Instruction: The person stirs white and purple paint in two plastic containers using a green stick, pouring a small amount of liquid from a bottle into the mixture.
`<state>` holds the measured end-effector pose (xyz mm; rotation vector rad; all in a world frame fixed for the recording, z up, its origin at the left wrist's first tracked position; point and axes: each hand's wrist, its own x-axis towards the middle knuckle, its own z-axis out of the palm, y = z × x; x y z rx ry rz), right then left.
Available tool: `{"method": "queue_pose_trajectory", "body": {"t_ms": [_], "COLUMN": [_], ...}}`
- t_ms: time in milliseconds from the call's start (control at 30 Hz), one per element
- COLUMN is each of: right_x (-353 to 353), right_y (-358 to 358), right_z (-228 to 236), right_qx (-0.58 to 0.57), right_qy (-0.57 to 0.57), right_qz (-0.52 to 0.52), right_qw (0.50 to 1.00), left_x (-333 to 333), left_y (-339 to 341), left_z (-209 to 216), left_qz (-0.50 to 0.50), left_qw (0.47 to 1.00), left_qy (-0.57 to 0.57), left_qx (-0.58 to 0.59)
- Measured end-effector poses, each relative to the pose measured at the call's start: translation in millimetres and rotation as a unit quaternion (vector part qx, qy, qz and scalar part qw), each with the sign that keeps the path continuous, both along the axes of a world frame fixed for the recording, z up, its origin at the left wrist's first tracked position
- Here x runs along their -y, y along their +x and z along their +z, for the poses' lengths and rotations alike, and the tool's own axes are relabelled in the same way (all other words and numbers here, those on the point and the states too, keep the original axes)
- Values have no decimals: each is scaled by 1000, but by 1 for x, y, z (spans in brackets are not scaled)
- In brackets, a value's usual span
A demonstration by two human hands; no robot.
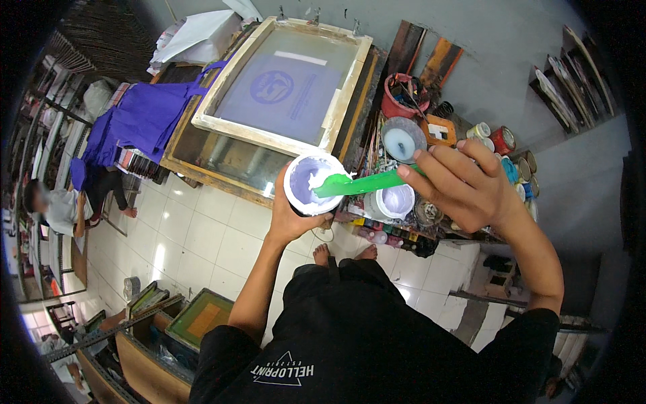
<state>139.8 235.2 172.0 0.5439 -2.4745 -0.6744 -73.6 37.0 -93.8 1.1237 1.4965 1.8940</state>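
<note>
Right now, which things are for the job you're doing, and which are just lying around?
In use:
- white tub, in the left hand
- flat green tool, in the right hand

Apparently just lying about:
- pink bucket
- red tin
- green-edged panel

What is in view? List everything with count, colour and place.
Held tub: one, white, centre
Flat tool: one, green, tip in held tub
Second tub: one, white, right of held tub
Round container: one, pale blue inside, above second tub
Worktable: one, brown-edged, upper centre
Screen frame: one, pale wood, on worktable
Bags: several, purple, left of screen frame
Bucket: one, red, right of screen frame
Cans: several, mixed colours, right
Framed panels: several, some green, lower left
Co-worker: at least one, pale top, far left
Feet: two, bare, below held tub
Left hand: one, bare, around held tub
Right hand: one, bare, gripping flat tool
</note>
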Motion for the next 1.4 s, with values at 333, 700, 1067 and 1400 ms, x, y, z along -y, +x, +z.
{"method": "queue_pose_trajectory", "body": {"t_ms": [333,700,1067,1400], "right_x": [-7,-22,-50,-39], "right_y": [12,87,105,102], "right_z": [15,12,-88,-111], "right_qx": [-11,38,130,147], "right_qy": [-3,-45,-137,-153], "right_qz": [-30,-158,-216,-258], "right_qw": [1000,986,958,942], "left_x": [11,42,64,-60], "left_y": [7,23,91,138], "left_z": [11,28,6,-48], "left_qz": [32,145,-1,-39], "left_qw": [992,971,986,979], "left_qy": [-112,-157,-160,-181], "left_qx": [-48,-104,43,-90]}}
